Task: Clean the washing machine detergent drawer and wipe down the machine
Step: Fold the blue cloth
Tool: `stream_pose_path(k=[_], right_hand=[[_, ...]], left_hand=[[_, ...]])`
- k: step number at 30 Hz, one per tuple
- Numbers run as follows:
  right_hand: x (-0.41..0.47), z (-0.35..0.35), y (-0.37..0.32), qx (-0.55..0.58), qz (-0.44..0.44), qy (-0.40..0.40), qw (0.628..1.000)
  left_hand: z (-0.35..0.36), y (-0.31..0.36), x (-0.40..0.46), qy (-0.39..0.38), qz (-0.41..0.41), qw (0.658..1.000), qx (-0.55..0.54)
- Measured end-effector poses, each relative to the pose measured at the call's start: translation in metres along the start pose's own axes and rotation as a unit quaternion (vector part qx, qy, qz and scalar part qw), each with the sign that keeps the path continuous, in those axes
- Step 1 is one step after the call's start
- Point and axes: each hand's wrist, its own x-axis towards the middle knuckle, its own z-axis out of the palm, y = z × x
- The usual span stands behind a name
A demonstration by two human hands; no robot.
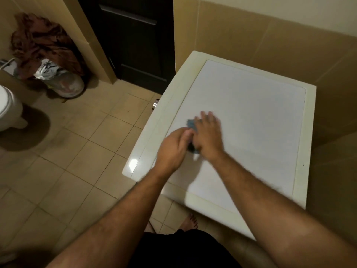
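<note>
The white washing machine [251, 105] stands against the tiled wall, seen from above, its flat top lit. A small blue-grey cloth [191, 123] lies on the top near the front left. My right hand [209, 135] lies flat on the cloth with fingers straight, covering most of it. My left hand [174, 148] is just beside it, its fingers curled at the cloth's near edge; motion blur hides whether they pinch it. A dark bit of cloth shows between the two hands. The detergent drawer is out of view.
A chrome knob [155, 104] sticks out from the machine's front at the left. A dark door [135, 41] is behind. A toilet [8, 109] sits far left, with a bin [65, 82] draped in brown cloth. My bare foot [191, 222] stands on beige floor tiles.
</note>
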Motion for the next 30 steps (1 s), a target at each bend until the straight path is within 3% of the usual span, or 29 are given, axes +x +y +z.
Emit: stream_pose_path(k=[5, 13, 17, 20, 22, 24, 27, 30], right_hand=[[-0.066, 0.002, -0.067, 0.19, -0.149, -0.047, 0.969], [-0.124, 0.017, -0.103, 0.139, -0.332, -0.072, 0.93], [-0.131, 0.01, -0.129, 0.292, -0.267, -0.113, 0.912], [-0.125, 0.004, -0.165, 0.41, -0.102, -0.162, 0.892], [-0.11, -0.005, -0.19, 0.503, 0.019, -0.159, 0.849], [-0.089, -0.015, -0.212, 0.612, 0.09, -0.14, 0.773], [-0.058, -0.036, -0.245, 0.724, 0.13, -0.116, 0.667], [-0.035, -0.048, -0.281, 0.818, 0.133, -0.151, 0.539]], left_hand=[[-0.036, -0.042, -0.001, 0.099, -0.097, 0.988, -0.067], [-0.077, -0.076, -0.016, 0.107, -0.135, 0.98, -0.096], [-0.098, -0.089, -0.022, 0.074, -0.14, 0.978, -0.132], [-0.121, -0.097, -0.027, 0.057, -0.144, 0.974, -0.167], [-0.14, -0.105, -0.028, 0.05, -0.165, 0.964, -0.205], [-0.162, -0.115, -0.029, 0.058, -0.192, 0.949, -0.242], [-0.196, -0.132, -0.031, 0.054, -0.242, 0.931, -0.267], [-0.227, -0.145, -0.04, -0.015, -0.298, 0.894, -0.334]])
